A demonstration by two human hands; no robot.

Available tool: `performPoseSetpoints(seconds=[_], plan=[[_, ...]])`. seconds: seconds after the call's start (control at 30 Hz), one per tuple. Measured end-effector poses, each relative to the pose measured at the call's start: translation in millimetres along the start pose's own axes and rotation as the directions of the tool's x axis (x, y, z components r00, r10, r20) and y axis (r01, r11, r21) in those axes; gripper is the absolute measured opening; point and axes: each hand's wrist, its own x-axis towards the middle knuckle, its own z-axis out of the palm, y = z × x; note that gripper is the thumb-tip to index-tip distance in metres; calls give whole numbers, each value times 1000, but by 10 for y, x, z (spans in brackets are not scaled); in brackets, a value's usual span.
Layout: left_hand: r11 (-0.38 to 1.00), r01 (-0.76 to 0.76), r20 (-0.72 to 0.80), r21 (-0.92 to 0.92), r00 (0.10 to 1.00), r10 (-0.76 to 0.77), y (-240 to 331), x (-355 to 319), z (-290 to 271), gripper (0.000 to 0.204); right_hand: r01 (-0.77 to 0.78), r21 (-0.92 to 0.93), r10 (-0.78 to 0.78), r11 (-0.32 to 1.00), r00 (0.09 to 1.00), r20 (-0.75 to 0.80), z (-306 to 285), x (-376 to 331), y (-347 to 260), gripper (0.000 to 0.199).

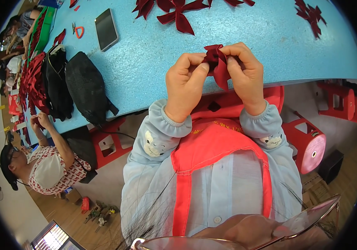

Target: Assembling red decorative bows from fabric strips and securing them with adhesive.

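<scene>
A dark red ribbon bow (218, 66) is held up between my two hands, over the near edge of the blue table. My left hand (186, 85) pinches its left side between thumb and fingers. On the other side, my right hand (245, 77) grips the bow with the thumb in front and the fingers behind. One pointed ribbon tail hangs down between the hands. Beyond them on the table lie several more dark red bows (178, 16), cut off by the upper edge of the view. A separate small cluster of bows (310, 16) lies at the far right.
On the blue table (145, 62) are a phone (106, 29), orange-handled snips (78, 32), a black mesh bag (86, 87) and a heap of red ribbon (32, 83). A co-worker (49, 166) sits at the left. Red stools (307, 141) stand below the table.
</scene>
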Motion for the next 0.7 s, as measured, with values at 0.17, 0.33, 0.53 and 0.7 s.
performPoseSetpoints(seconds=[0.17, 0.33, 0.53, 0.7], plan=[[996, 60, -27, -61, 998, -62, 37, 7, -14, 7, -121, 47, 113, 991, 982, 150, -58, 12, 9, 15], [996, 88, 11, 29, 996, -88, 93, 60, -47, 11, -153, 81, 133, 985, 967, 216, -97, -4, 63, 11], [566, -557, 146, 607, 779, 610, 47, 46, -14, 22, -291, 32, 290, 956, 957, 30, -8, -41, 58, 8], [287, -626, 363, 725, 702, 613, 47, 27, -11, 35, -236, 68, 236, 970, 972, -6, 43, -28, 30, 9]])
